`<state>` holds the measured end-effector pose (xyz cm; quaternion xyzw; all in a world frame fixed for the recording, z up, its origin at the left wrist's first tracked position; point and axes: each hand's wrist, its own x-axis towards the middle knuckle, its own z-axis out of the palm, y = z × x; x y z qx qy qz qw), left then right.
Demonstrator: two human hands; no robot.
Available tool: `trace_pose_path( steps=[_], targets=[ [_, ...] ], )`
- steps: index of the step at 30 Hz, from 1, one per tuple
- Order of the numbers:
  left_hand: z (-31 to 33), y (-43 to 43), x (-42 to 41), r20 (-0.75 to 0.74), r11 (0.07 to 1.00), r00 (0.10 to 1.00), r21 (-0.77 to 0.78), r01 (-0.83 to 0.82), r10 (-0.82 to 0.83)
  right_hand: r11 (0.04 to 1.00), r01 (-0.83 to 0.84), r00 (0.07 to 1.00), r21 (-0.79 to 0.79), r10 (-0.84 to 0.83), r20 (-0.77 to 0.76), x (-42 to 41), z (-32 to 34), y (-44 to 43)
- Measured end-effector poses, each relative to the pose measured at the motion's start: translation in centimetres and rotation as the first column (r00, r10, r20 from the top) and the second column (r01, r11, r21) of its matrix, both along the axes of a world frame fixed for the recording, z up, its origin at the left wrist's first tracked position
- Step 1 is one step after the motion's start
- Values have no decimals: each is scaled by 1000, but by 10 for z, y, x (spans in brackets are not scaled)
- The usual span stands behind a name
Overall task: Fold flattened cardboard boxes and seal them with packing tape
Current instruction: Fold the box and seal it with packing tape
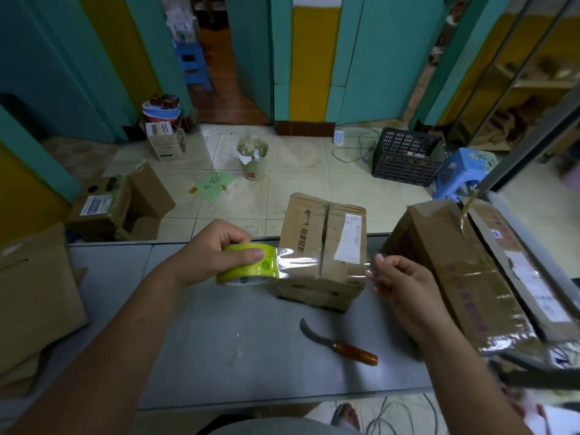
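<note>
A small folded cardboard box (320, 224) stands on the grey table (238, 340), its top flaps meeting at a middle seam, a white label on its right half. My left hand (216, 251) grips a lime-green roll of clear packing tape (251, 266) just left of the box. A stretch of clear tape (314, 265) runs from the roll across the box's near face. My right hand (405, 290) pinches the free end of that tape at the box's right side.
A curved knife with a wooden handle (340, 343) lies on the table in front of the box. A larger taped carton (464, 277) sits at the right. Flattened cardboard (34, 296) is piled at the left. Beyond are floor boxes, a bucket, a black crate and a blue stool.
</note>
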<state>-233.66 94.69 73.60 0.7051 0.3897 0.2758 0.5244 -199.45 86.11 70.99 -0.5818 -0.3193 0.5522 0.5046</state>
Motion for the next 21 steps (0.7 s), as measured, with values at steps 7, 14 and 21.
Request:
trace_pose_path(
  steps=[7,14,21],
  targets=[
    [-11,8,0,-222,1000,975,7,-8,9,994,-61,980,94,42,194,-1,6,-5],
    [-16,18,-9,-647,998,761,59,-20,53,990,-47,968,136,12,252,13,15,-14],
    [-25,37,0,-697,995,712,93,-28,85,999,41,997,13,-42,69,16,-7,-11]
  ],
)
